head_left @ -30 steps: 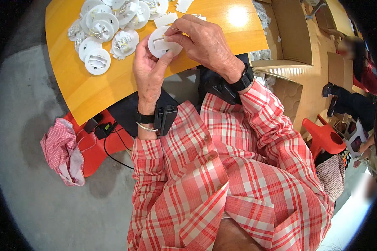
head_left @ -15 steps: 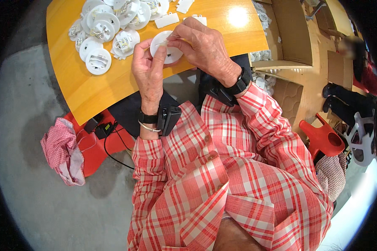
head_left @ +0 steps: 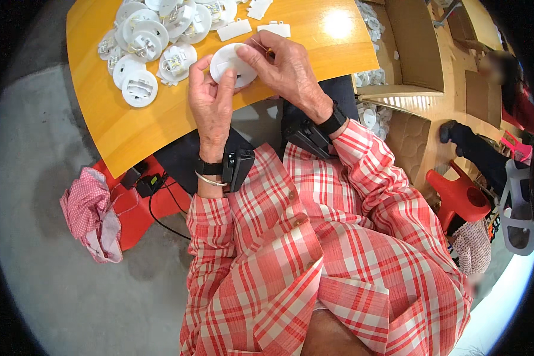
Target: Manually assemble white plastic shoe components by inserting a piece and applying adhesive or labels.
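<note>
- Two hands close on one white round disc (head_left: 234,64), held in the air just above the near edge of the orange table (head_left: 130,127), slightly left of the person's middle.
- The left hand (head_left: 210,104) grasps the disc from the near left side, thumb on its face and fingers behind the rim, so it carries the piece.
- The right hand (head_left: 282,68) pinches the far right rim with thumb and forefinger; a small brownish bit shows at its fingertips, too small to tell what it is.
- The disc looks like thin moulded plastic: light, stiff, smooth enough to slip, and probably brittle at any clips. The rim seems the safest place to hold, with fingers kept off the centre.
- Both wrists wear dark bands, and red plaid sleeves (head_left: 314,237) run back toward the near edge of the view.
- Far left on the table lies a heap of similar white discs (head_left: 154,41), some face up with small fittings inside; two flat white rectangular pieces (head_left: 252,26) lie far of the hands.
- Right of the table stand open cardboard boxes (head_left: 409,53) holding more white parts.
- On the grey floor (head_left: 47,285) at left lies a pink checked cloth (head_left: 92,213) beside a red stool, with black cables; another red stool (head_left: 460,196) stands at right.
</note>
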{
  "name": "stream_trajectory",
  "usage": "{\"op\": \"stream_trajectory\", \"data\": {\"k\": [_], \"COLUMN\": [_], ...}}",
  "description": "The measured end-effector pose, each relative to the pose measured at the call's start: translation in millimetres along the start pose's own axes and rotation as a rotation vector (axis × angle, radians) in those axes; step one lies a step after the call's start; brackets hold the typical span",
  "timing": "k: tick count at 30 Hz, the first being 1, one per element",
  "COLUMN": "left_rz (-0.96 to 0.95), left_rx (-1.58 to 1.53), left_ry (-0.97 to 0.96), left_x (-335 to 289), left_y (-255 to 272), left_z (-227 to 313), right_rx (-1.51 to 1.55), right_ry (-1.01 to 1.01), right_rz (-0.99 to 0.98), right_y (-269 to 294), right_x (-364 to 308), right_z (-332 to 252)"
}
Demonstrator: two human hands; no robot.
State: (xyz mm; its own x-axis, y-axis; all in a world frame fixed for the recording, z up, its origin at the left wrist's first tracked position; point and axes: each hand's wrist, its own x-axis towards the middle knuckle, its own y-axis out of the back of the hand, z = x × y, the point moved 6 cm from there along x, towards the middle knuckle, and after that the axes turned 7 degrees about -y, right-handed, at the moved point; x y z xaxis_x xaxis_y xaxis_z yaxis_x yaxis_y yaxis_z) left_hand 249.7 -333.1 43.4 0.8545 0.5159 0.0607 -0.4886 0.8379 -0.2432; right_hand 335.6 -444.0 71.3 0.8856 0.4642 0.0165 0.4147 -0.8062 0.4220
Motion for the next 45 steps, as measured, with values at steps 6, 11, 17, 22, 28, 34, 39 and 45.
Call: {"op": "stream_trajectory", "data": {"k": [6, 11, 17, 22, 28, 34, 39, 45], "left_rz": [-0.015, -0.050, -0.010, 0.022, 0.049, 0.093, 0.112, 0.162], "left_rx": [0.037, 0.141, 0.117, 0.103, 0.044, 0.104, 0.135, 0.228], "left_ry": [0.115, 0.184, 0.155, 0.164, 0.228, 0.219, 0.243, 0.202], "left_x": [0.9, -1.8, -3.0, -2.9, -0.9, 2.0, 2.5, 0.0], "left_y": [-5.5, -3.9, -5.5, -3.9, -0.5, -4.2, -6.1, -8.5], "left_z": [5.4, 3.7, 5.7, 5.9, 6.1, 11.5, 11.2, 13.5], "right_rx": [-0.043, -0.011, 0.003, 0.137, 0.151, 0.266, 0.262, 0.177], "right_ry": [0.005, 0.023, 0.059, 0.050, 0.059, -0.029, -0.015, 0.022], "right_rz": [0.022, -0.010, 0.035, -0.068, -0.163, -0.243, -0.233, -0.180], "right_y": [-2.7, -3.9, -5.8, -7.3, -9.3, -8.5, -7.4, -5.8], "right_x": [0.7, 1.5, -0.4, 3.0, -3.4, -6.1, -6.7, -7.6], "right_z": [2.4, 2.0, 0.3, 7.7, 12.3, 8.9, 10.0, 10.4]}}
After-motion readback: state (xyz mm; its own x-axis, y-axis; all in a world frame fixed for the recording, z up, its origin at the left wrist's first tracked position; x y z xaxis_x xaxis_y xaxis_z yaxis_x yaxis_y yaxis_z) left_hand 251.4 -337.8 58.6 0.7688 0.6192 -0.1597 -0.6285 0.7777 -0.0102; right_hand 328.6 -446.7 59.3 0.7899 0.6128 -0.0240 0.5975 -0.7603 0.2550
